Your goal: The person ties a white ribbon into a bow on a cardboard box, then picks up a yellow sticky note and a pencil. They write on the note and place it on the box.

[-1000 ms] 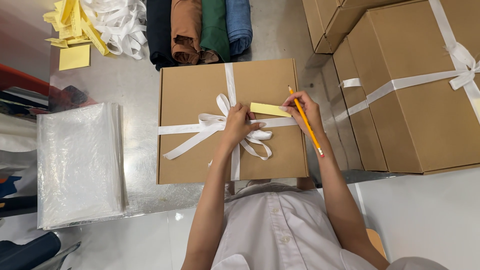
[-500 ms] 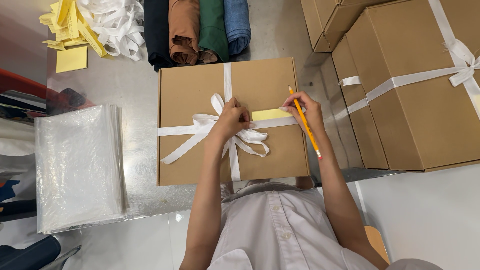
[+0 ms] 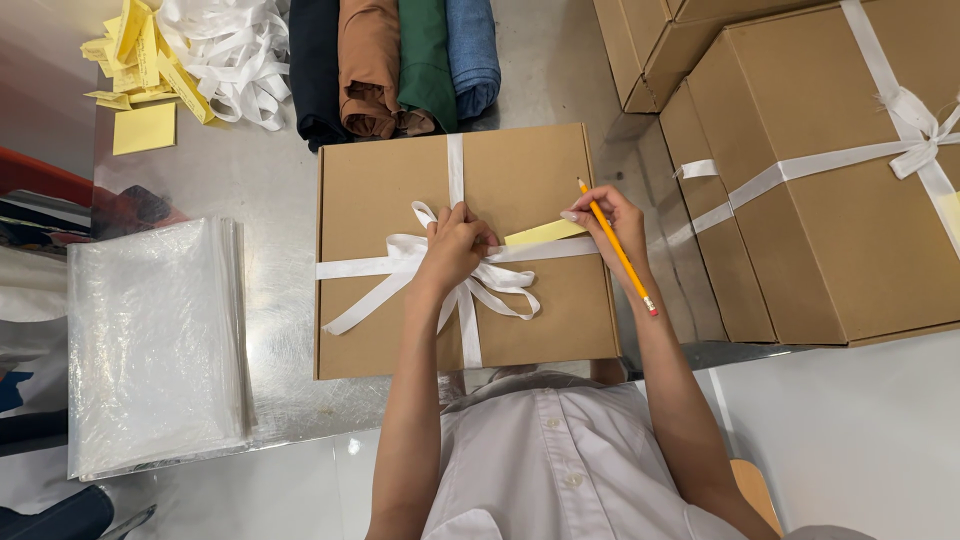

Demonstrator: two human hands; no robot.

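Since a second ago, the yellow paper slip [image 3: 543,232] has gone from lying loose on top of the cardboard box [image 3: 385,195] to sitting tucked at the white ribbon [image 3: 560,249], its left end now under my left hand [image 3: 455,245]. That hand has shifted slightly right and is closed over the bow [image 3: 490,283] at the centre of the lid, fingers curled down on the knot and the slip's end. My right hand [image 3: 610,222] has stayed near the box's right edge; it grips a yellow pencil [image 3: 617,250] that slants down and to the right, eraser end lowest, while its fingertips touch the slip's right end. The box lies flat on the metal table [image 3: 265,175], directly in front of my torso, with the ribbon crossing it both ways.

Beyond the box, touching or just beside its far edge, I see four rolled cloths [image 3: 395,60] side by side in black, brown, green and blue. To their left is a heap of white ribbon lengths [image 3: 225,50] and scattered yellow slips [image 3: 140,90]. A stack of clear plastic bags [image 3: 155,345] lies well to the left of the box. On the right stand more boxes [image 3: 830,200], one tied with ribbon
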